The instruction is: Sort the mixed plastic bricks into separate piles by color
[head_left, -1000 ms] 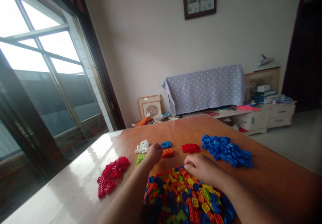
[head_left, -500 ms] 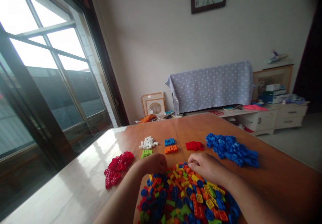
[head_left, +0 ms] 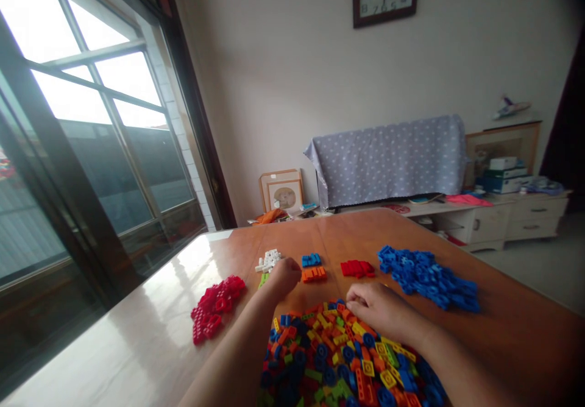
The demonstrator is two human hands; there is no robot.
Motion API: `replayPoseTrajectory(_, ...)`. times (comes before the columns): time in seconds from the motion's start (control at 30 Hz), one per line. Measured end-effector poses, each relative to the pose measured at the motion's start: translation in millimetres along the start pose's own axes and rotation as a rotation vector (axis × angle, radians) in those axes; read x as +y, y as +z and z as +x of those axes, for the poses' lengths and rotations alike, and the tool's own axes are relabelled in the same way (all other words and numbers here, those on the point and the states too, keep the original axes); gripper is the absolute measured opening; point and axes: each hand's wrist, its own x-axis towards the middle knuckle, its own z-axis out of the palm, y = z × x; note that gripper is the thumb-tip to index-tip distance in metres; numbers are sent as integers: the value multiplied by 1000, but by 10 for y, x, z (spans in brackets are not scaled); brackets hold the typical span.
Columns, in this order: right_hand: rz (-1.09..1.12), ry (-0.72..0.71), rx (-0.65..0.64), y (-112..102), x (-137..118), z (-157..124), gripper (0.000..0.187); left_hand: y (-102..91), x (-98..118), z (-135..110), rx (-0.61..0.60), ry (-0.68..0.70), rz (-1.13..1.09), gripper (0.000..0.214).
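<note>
while the left hand [head_left: 287,274] is curled by orange bricks [head_left: 314,274], the right hand [head_left: 373,303] is curled at the pile [head_left: 348,354], grasps unclear.

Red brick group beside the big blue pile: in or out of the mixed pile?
Out: the red brick group lies beyond the mixed pile, with table showing between.

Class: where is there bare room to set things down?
Bare tabletop: left of the pink pile, right of the blue pile, and between the orange bricks and red bricks. Crowded: the near middle, under the mixed heap beside the right hand.
</note>
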Motion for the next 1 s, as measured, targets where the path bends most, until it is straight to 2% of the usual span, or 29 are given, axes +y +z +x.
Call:
replayPoseTrajectory(0.13, 3, 2, 0, -15, -10, 2, 19, 93, 26, 152, 17, -65, -6, 15)
replayPoseTrajectory(0.3, 8, 0, 2, -31, -14, 3, 19, 180, 41, 214, 13, -116, 17, 11)
replayPoseTrajectory(0.7, 11, -14, 11, -18, 1, 5, 18, 179, 35, 267, 46, -114, 84, 21)
replayPoseTrajectory(0.87, 13, -17, 10, -23, 10, 11, 18, 106, 36, 233, 62, -84, 53, 20)
replayPoseTrajectory(1.0, 9, -19, 12, -14, 32, 18, 18, -81, 34, 169, 113, -40, 35, 23)
